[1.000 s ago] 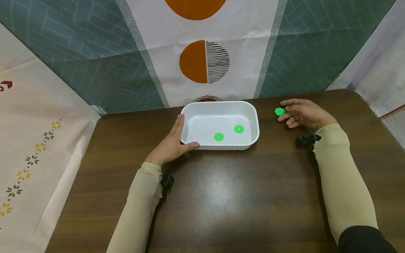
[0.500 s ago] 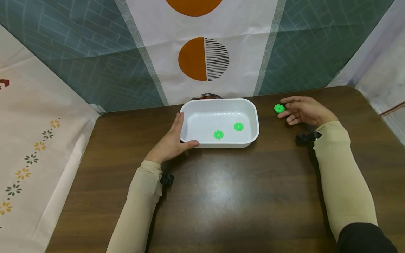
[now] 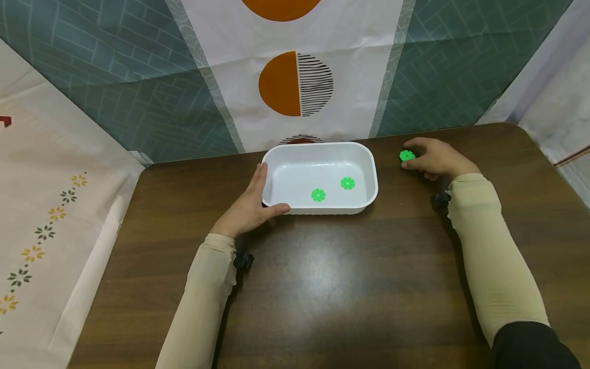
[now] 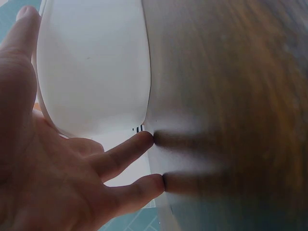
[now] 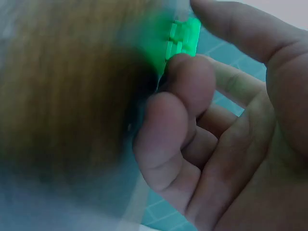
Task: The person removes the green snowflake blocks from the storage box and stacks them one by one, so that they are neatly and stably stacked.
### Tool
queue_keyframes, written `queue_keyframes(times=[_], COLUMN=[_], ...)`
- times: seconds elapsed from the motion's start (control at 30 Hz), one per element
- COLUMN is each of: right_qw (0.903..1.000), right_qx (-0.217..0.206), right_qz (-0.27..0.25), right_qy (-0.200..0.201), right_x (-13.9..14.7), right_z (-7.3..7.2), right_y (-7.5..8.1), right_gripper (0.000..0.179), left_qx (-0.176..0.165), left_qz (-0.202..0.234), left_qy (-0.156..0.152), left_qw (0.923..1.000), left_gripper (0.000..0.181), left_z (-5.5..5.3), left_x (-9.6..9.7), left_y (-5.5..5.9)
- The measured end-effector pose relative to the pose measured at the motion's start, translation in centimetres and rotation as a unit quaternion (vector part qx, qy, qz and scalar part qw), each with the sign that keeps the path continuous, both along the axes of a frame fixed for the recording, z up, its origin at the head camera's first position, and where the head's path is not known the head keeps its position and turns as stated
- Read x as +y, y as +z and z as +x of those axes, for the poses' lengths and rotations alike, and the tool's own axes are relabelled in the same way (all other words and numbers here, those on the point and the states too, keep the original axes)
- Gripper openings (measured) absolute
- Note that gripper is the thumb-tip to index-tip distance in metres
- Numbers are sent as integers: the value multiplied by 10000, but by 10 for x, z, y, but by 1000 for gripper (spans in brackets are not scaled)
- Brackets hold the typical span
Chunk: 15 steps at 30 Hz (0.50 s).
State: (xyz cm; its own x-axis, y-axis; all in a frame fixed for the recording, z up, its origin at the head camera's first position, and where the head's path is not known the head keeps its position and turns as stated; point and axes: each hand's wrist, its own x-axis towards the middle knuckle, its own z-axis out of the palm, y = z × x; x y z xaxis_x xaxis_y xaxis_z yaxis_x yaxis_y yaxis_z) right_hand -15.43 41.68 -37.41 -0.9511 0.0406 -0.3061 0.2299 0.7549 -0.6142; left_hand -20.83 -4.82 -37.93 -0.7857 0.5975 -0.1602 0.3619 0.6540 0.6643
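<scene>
A white rectangular tray point(image 3: 295, 177) stands near the table's back edge. Two flat green notched discs lie inside, one left point(image 3: 318, 195) and one right point(image 3: 348, 183). At the tray's left end rests my left hand point(image 3: 244, 211), thumb on the near rim and fingers along the outer wall; in the left wrist view, two extended fingertips point(image 4: 147, 138) touch the tabletop. Right of the tray, my right hand point(image 3: 439, 158) pinches another green notched disc point(image 3: 407, 156) between thumb and index finger. The right wrist view shows its notched edge point(image 5: 185, 38) close by the thumb, other fingers curled below.
The dark wooden table point(image 3: 322, 287) spreads under both arms. Behind it hangs a patterned cloth point(image 3: 359, 97), close to the tray's far side. Pale cloth point(image 3: 69, 169) borders the left side, and a whitish covering point(image 3: 553, 102) the right.
My right thumb and index finger have closed in on the green disc, and that forearm has shifted slightly left. The left hand stays at the tray. The head view has tilted a little.
</scene>
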Motion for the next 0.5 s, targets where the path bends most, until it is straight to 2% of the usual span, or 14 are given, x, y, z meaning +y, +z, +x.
queue_keyframes(times=[0.23, 0.5], right_qw=[9991, 9989], right_qx=[103, 97], right_qz=[390, 456], right_qy=[104, 8], right_x=[-8, -10], right_z=[-3, -3], right_y=[1, 3], right_gripper=[50, 43], left_qx=[18, -6], left_qz=[7, -17], left_qy=[-4, -1], left_qw=[10000, 10000], left_gripper=[118, 120], left_z=[0, 0], left_x=[0, -1], left_y=[0, 0])
